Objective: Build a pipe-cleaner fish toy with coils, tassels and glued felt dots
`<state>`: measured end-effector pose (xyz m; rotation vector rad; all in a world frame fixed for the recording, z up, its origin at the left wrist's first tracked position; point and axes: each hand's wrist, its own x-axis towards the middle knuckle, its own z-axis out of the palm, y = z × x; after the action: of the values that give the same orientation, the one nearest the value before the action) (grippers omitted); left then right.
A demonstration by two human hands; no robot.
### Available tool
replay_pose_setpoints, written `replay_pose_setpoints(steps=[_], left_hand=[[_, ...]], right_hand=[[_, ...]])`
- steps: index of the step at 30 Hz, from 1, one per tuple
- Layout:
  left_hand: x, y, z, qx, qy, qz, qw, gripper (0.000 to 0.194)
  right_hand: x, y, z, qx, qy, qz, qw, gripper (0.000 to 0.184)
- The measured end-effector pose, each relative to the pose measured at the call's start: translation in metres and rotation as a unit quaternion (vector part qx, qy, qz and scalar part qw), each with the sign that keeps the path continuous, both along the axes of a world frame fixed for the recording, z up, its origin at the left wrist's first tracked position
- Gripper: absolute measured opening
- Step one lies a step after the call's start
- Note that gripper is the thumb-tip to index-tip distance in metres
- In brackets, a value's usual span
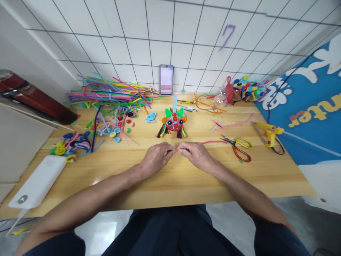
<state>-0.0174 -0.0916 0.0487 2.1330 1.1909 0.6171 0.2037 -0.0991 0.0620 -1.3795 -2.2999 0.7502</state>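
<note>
My left hand point(157, 155) and my right hand point(194, 153) meet over the middle of the wooden table point(173, 177), fingers pinched together on a thin pink pipe cleaner point(176, 150) held between them. The pipe cleaner's far end trails right along the table toward the scissors. Just beyond my hands stands a colourful pipe-cleaner creature point(173, 122) with green ears, red and blue coils and a blue loop on top.
A heap of coloured pipe cleaners point(109, 94) lies at back left, coiled pieces point(74, 142) at left. Scissors point(238, 146) and a yellow glue gun point(269, 133) lie at right. A phone point(166, 79) leans on the tiled wall. A white box point(37, 183) sits near left.
</note>
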Motion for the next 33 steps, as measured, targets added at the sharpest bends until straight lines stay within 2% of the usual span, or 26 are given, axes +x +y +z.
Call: replay_pose_setpoints(steps=[5,8,11,17,27,33], left_hand=[[0.0,0.007,-0.002,-0.099,-0.1,-0.001,0.99,0.018],[0.0,0.007,-0.005,-0.104,-0.107,-0.007,0.989,0.017],[0.002,0.004,-0.01,-0.072,-0.06,-0.016,0.995,0.015],[0.003,-0.002,-0.012,-0.007,0.098,-0.039,0.994,0.023],[0.007,-0.007,-0.009,-0.002,0.244,-0.067,0.968,0.02],[0.007,-0.003,-0.003,-0.003,0.283,-0.086,0.955,0.026]], right_hand=[[0.004,0.006,-0.003,0.006,0.04,-0.014,0.999,0.017],[0.003,0.007,-0.008,0.009,0.059,0.002,0.998,0.014],[0.0,0.004,-0.013,0.046,0.064,0.016,0.997,0.016],[-0.002,-0.001,-0.014,0.098,-0.001,0.002,0.995,0.014],[-0.005,-0.006,-0.012,0.076,-0.055,0.002,0.996,0.004],[-0.005,-0.007,-0.02,0.097,-0.015,-0.028,0.995,0.008]])
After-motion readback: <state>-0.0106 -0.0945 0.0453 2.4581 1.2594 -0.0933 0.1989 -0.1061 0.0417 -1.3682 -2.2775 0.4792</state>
